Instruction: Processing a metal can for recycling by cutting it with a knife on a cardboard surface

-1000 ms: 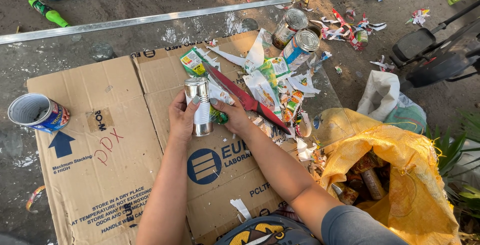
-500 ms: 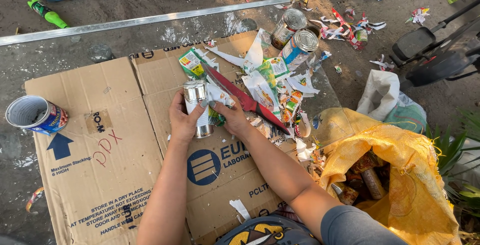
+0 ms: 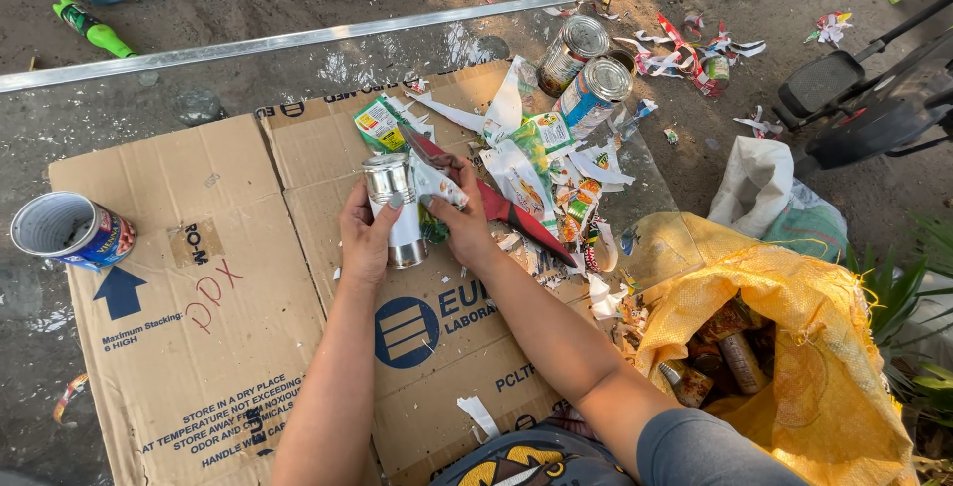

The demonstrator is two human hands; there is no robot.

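Left hand [image 3: 367, 238]: closed around the bare steel can [image 3: 395, 210], upright over the cardboard [image 3: 208, 327].
Right hand [image 3: 465, 223]: pinching the label strip [image 3: 435, 184], now pulled farther off the can than a moment ago.
Knife [image 3: 496, 203]: red-handled, under the right hand.

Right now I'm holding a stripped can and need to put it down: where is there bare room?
Bare cardboard lies left of your left hand, toward the open can. Right of the right hand, torn labels and yellow sack crowd everything.
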